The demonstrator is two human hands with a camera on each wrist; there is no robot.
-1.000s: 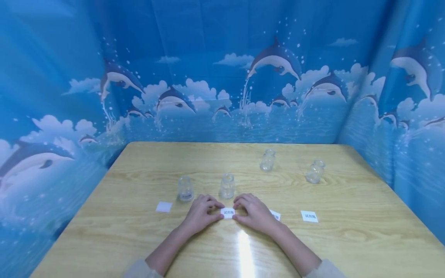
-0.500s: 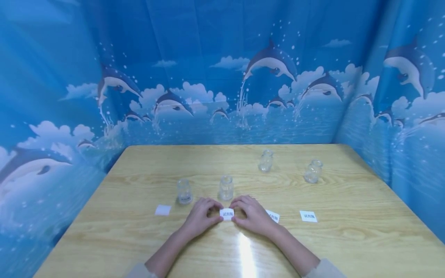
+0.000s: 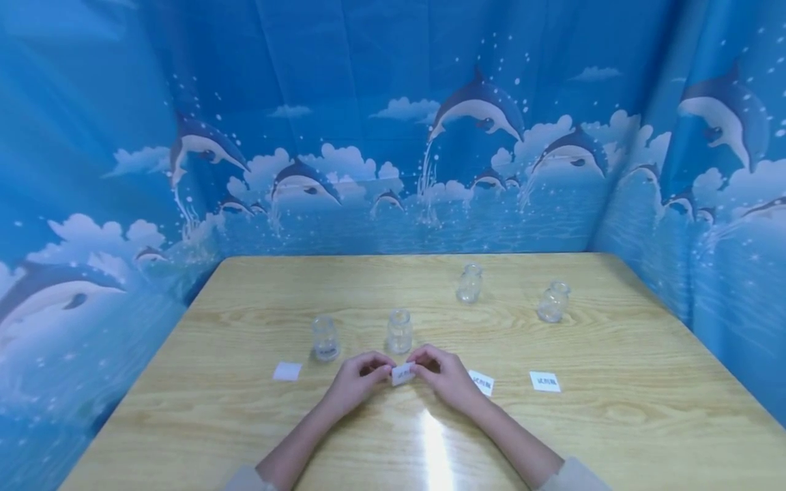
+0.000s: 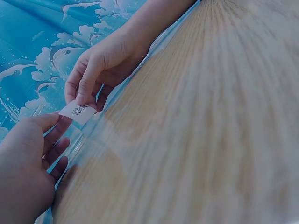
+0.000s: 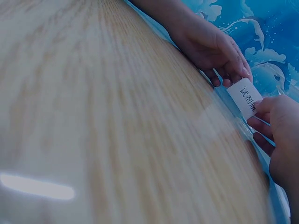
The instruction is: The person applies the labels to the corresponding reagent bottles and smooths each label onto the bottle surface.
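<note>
Between the two hands is a small white paper label (image 3: pixel 402 374) with dark handwritten characters, tilted with its right side higher. My right hand (image 3: pixel 448 378) pinches its right end, the thumb lying over part of the writing. From the other side my left hand (image 3: pixel 359 382) holds the left edge at the fingertips. The right wrist view shows the label (image 5: pixel 245 98) spanning from one hand's fingertips to the other's. Just beyond the hands an upright clear glass bottle (image 3: pixel 400 332) stands on the table. Left of it is another glass bottle (image 3: pixel 325 339) with dark writing low on its side.
Two more glass bottles, one at the back (image 3: pixel 469 284) and one at the right (image 3: pixel 553 302), stand on the wooden table (image 3: pixel 258 429). Written labels lie by the right wrist (image 3: pixel 482 382) and farther right (image 3: pixel 545 382). A blank-faced white paper (image 3: pixel 287 371) lies left.
The label was level and held by both side edges; now it is tilted, its right end raised. My right thumb has moved over its front. The bottles stay in place.
</note>
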